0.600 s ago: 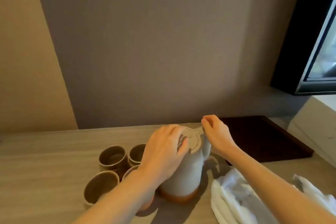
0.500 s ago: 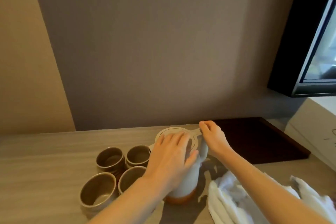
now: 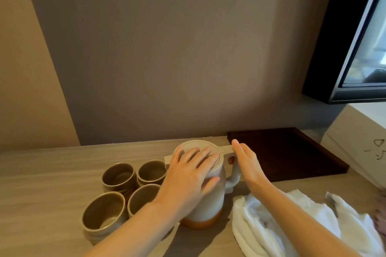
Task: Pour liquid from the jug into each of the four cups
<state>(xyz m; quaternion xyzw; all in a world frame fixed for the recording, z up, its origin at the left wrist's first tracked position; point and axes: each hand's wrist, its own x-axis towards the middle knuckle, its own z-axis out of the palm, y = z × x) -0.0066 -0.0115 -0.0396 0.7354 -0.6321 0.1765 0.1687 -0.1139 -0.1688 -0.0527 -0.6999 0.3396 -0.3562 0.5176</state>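
Observation:
A pale grey jug (image 3: 211, 200) with an orange base stands upright on the wooden counter (image 3: 41, 173), its flat lid (image 3: 198, 145) on top. My left hand (image 3: 188, 181) lies over the lid with fingers spread and the thumb pressed against the jug's side. My right hand (image 3: 248, 162) is beside the handle (image 3: 234, 179), fingers straight along its outer side; what looks like the thumb tip shows inside the handle loop. Four brown cups sit left of the jug: back left (image 3: 119, 176), back right (image 3: 151, 171), front left (image 3: 104, 213), front right (image 3: 141, 197), partly hidden by my left wrist.
A crumpled white towel (image 3: 292, 229) lies right of the jug under my right forearm. A dark wooden tray (image 3: 292, 152) sits at the back right against the wall. A white box (image 3: 359, 142) and a black-framed screen (image 3: 365, 37) are at the far right.
My left hand has slid up and flattened over the lid. My right hand's fingers have straightened from a pinch at the lid's tab to lie along the handle.

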